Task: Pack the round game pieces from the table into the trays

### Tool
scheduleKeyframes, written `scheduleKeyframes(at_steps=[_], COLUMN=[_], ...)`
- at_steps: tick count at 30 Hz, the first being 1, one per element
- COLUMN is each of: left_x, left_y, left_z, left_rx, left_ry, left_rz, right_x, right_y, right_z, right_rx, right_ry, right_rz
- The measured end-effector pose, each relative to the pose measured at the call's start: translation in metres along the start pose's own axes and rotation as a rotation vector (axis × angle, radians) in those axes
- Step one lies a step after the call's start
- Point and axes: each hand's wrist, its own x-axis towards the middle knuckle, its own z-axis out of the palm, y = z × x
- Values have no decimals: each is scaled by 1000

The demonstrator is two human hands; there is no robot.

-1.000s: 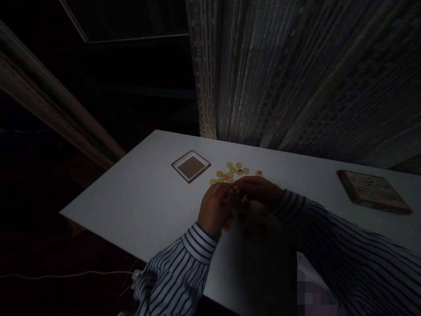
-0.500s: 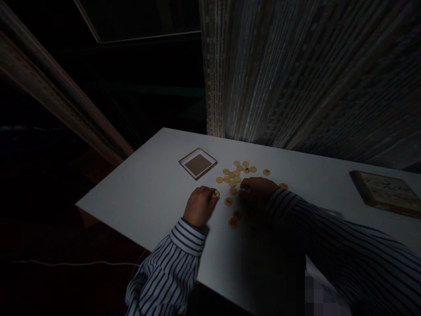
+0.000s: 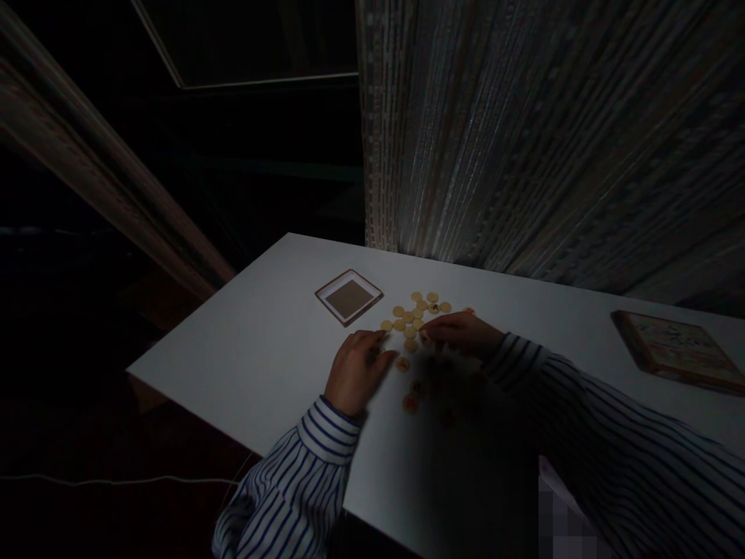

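Note:
Several round wooden Chinese chess pieces [image 3: 408, 317] lie in a loose cluster on the white table [image 3: 244, 341]. Most are plain side up; one near the back shows a dark character [image 3: 434, 308]. My left hand [image 3: 355, 373] is at the cluster's left, thumb and fingers apart, next to a piece with a marked face [image 3: 402, 364]. From the right, my right hand [image 3: 462, 334] reaches in with its fingertips closed on a Chinese chess piece [image 3: 424, 335], partly hidden by the fingers. More pieces [image 3: 410, 402] lie in the shadow below that hand.
A shallow square tray [image 3: 350, 298] with a white inner edge and brown middle sits behind my left hand. At the right lies a flat box [image 3: 680, 345] with a patterned top. A string curtain [image 3: 442, 140] hangs along the table's far edge. A white cable [image 3: 116, 481] runs at lower left.
My left thumb and fingers have spread; the piece pinched there before no longer shows clearly. My right fingers have stretched toward the cluster and now pinch a piece. The view has tilted slightly up.

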Motion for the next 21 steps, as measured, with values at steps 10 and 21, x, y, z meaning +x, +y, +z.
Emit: scheduleKeyframes(at_steps=[10,21], left_x=[21,50], left_y=[46,60], left_z=[13,33], left_rx=[-118,196], left_ry=[-30,-270], left_rz=[203,203], right_x=[-16,-45], right_y=[5,31], right_z=[-2,-48], right_rx=[552,-186], right_ry=[-45,256], right_rz=[96,82])
